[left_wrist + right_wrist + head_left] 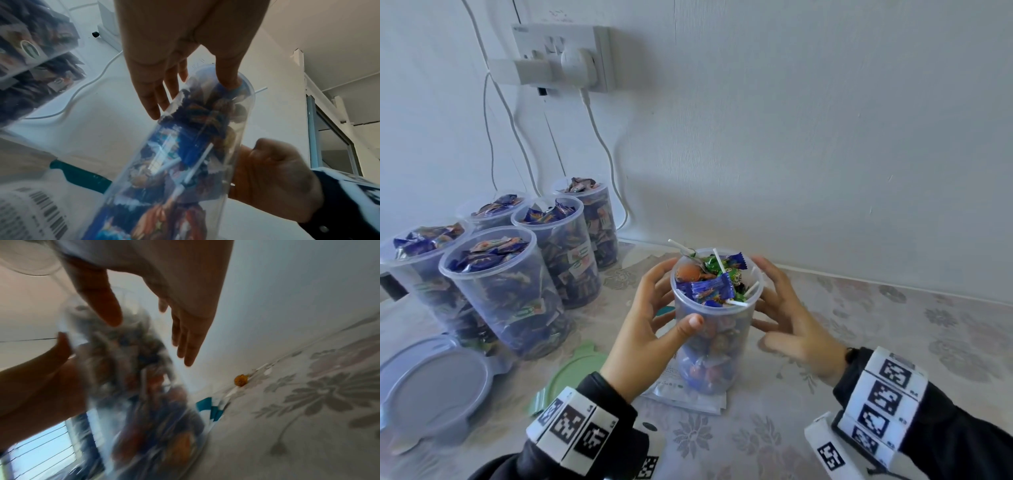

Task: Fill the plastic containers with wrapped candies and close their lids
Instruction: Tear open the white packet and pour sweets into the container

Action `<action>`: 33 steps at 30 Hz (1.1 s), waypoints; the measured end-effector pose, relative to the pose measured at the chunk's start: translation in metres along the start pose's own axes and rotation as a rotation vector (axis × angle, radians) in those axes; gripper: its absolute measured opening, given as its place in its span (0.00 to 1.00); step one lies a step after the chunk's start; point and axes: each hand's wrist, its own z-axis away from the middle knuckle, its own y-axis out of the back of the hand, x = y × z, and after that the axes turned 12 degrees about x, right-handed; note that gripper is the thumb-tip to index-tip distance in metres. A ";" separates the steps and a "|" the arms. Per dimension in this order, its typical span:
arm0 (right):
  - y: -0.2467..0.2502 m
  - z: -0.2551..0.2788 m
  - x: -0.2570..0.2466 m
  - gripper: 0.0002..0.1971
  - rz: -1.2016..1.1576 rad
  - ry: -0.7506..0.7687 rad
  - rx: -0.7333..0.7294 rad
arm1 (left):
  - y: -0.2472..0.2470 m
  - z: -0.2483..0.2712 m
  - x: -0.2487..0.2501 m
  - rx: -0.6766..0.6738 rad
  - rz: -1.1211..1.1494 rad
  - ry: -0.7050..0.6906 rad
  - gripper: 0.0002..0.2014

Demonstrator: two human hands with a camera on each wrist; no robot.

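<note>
A clear plastic container [714, 329] stands mid-table on a white packet [685, 394], heaped to the rim with blue, green and orange wrapped candies [710, 287] and lollipop sticks; it has no lid. My left hand [650, 325] holds it, thumb on the near wall and fingers round the far left side. My right hand [787, 315] is at its right side with straight, spread fingers near the rim. In the left wrist view the left hand [176, 48] lies along the container [185, 154]. The right wrist view is blurred and shows the right hand [185, 288] beside the container [139, 386].
Several lidless containers [506, 294] full of candies stand at the left by the wall. A grey lid [431, 383] and a green lid [571, 373] lie at the front left. Cables hang from a wall socket [565, 54]. A loose orange candy [241, 380] lies by the wall.
</note>
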 end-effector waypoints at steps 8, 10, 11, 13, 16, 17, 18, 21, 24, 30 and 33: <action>0.035 -0.094 0.041 0.14 0.766 -0.092 0.058 | 0.003 0.008 -0.004 0.026 -0.008 0.008 0.41; 0.032 -0.113 0.045 0.13 0.910 -0.076 0.020 | 0.002 0.008 -0.005 0.029 -0.016 0.019 0.41; 0.029 -0.119 0.043 0.09 0.983 -0.088 -0.008 | 0.001 0.008 -0.005 0.030 -0.021 0.022 0.41; 0.025 -0.126 0.044 0.08 1.069 -0.125 -0.044 | 0.002 0.007 -0.005 0.031 -0.028 0.025 0.41; 0.019 -0.129 0.040 0.11 1.133 -0.161 -0.058 | 0.002 0.007 -0.005 0.033 -0.024 0.030 0.41; 0.018 -0.129 0.036 0.09 1.181 -0.148 -0.073 | 0.002 0.007 -0.006 0.036 -0.021 0.030 0.41; 0.018 -0.128 0.031 0.07 1.198 -0.115 -0.056 | 0.002 0.007 -0.006 0.038 -0.018 0.029 0.41; 0.021 -0.127 0.019 0.03 0.995 -0.015 0.084 | 0.001 0.007 -0.007 0.039 -0.016 0.025 0.41; 0.020 -0.115 -0.013 0.04 0.611 0.138 0.325 | 0.001 0.007 -0.008 0.041 -0.012 0.020 0.41; 0.003 -0.060 -0.086 0.04 0.139 0.407 0.447 | 0.000 0.007 -0.009 0.043 0.001 0.015 0.40; -0.006 -0.038 -0.088 0.05 0.268 0.430 0.405 | 0.001 0.008 -0.009 0.039 -0.004 0.016 0.41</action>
